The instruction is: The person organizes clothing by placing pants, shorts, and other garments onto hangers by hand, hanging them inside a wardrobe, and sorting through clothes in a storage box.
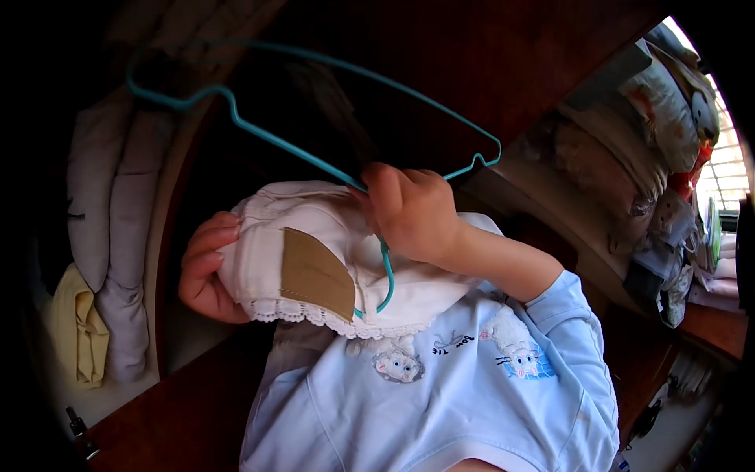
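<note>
My right hand [413, 211] is closed in a fist around a teal hanger [283, 143]. The hanger's wide frame points up and away, and its hook [389, 283] curves down in front of a white garment [259, 267]. That garment has a lace-trimmed edge and a tan patch [318, 271]; its exact kind is not clear. At its left side, my left hand [208, 267] grips the fabric with bent fingers, and the thumb is hidden. The garment is bunched in front of my light blue shirt [440, 409].
Rolled pale fabric [126, 212] and a yellow cloth [79, 330] lie on a shelf at left. Stacks of folded textiles [605, 149] fill the right side, beside a bright barred window [723, 157]. Dark brown wooden panels [181, 409] surround me.
</note>
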`<state>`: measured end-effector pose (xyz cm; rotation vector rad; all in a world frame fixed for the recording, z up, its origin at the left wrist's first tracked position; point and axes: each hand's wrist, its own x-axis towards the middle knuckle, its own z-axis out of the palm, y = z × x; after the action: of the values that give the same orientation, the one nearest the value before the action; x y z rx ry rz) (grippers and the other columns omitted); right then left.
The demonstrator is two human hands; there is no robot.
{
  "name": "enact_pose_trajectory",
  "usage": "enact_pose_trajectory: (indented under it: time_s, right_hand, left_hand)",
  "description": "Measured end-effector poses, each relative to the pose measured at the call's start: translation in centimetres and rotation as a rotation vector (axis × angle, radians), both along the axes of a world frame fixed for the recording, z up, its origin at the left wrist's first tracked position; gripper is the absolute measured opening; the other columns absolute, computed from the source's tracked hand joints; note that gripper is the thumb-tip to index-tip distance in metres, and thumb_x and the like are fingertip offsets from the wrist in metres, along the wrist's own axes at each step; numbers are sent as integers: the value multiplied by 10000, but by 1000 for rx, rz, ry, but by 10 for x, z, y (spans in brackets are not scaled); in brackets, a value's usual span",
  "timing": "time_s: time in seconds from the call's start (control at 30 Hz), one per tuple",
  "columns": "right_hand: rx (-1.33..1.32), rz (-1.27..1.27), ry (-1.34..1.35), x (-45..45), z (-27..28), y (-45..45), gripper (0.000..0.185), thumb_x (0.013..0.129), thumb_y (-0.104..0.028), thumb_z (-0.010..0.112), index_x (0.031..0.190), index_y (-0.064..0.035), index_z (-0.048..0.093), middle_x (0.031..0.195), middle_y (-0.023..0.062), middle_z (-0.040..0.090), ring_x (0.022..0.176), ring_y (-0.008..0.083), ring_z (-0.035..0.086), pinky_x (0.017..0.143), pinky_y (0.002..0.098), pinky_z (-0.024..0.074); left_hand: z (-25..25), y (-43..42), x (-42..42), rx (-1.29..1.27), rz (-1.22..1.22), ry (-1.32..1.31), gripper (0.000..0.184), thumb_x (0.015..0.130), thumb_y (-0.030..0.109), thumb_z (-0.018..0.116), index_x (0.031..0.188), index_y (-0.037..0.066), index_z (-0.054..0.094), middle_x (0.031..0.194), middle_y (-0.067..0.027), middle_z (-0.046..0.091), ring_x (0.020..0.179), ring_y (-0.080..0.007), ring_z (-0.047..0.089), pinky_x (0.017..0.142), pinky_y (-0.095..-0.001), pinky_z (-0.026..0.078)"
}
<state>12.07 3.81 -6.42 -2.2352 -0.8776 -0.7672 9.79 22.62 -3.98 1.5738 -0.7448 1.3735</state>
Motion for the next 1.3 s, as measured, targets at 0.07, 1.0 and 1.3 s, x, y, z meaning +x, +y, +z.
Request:
enact_pose_trajectory:
  time_s: [0.07,1.0,1.3]
  right_hand:
    - [141,-151,-53,8,13,-4,120,730,-78,557,763,-49,445,526,49,473,406,193,501,351,310,386]
    - [319,443,1262,9,0,-19,246,870,-199,550,785,23,619,592,-18,503,587,59,427,525,236,358]
    - [1414,359,1304,1,0,-21,295,896,-277,506,694,-66,463,516,-68,306,428,20,226,381,206,156]
  left_hand:
    - [-4,-11,3,-33,-54,49,457,779,364,623,967,-2,425,807,-176,565,694,-218,560,613,-310,476]
    - [-8,-5,5,-408,564,463,145,623,-116,499,670,21,490,634,-8,473,566,-96,425,535,-192,369]
    - [-5,12,-5,-183,610,615,303,568,-138,331,769,-21,525,606,-18,460,558,-90,425,563,-178,361]
